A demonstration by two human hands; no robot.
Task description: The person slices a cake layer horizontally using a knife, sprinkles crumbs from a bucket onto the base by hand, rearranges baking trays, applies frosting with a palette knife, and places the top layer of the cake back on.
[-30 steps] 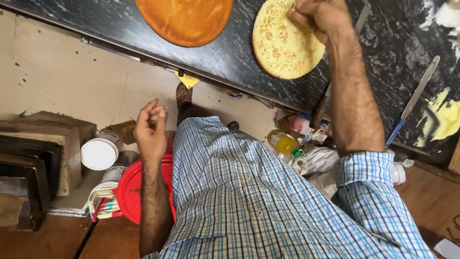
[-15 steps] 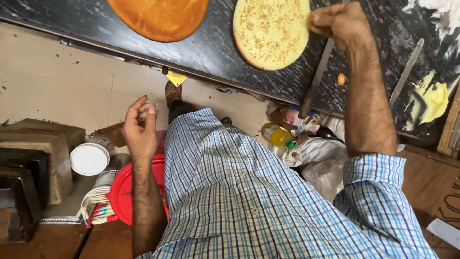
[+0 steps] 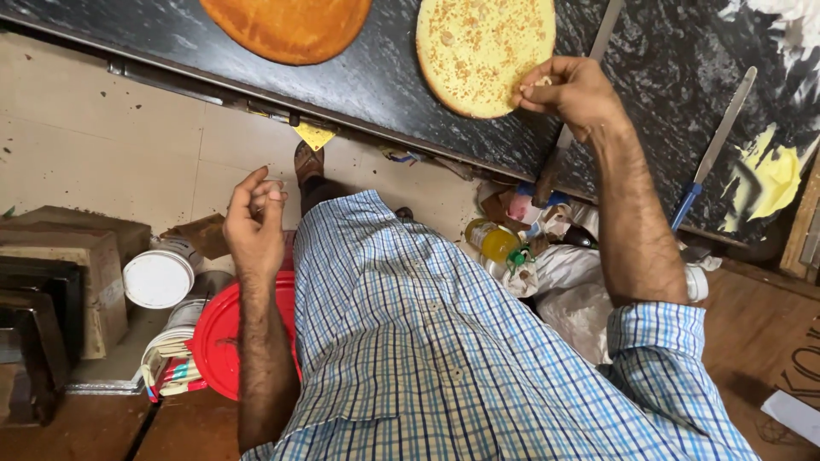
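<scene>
My right hand (image 3: pixel 574 92) reaches out over the black griddle (image 3: pixel 376 77) and pinches the near edge of a pale yellow flatbread (image 3: pixel 480 51). A darker orange flatbread (image 3: pixel 289 26) lies further left on the griddle. My left hand (image 3: pixel 254 224) hangs at my side above the floor, fingers loosely curled with the tips together, holding nothing that I can see. A long flat metal spatula (image 3: pixel 581 94) lies on the griddle partly under my right hand. My blue checked shirt fills the lower middle.
A second spatula with a blue handle (image 3: pixel 713 145) rests on the griddle at right, near yellow batter smears (image 3: pixel 773 179). On the floor stand a red lid (image 3: pixel 224 341), a white round container (image 3: pixel 158 278), brown boxes (image 3: pixel 64 282), a yellow bottle (image 3: pixel 495 242) and plastic bags (image 3: pixel 572 290).
My right hand has drawn back from the far side of the pale flatbread to its near right edge. My left hand has stayed by my side.
</scene>
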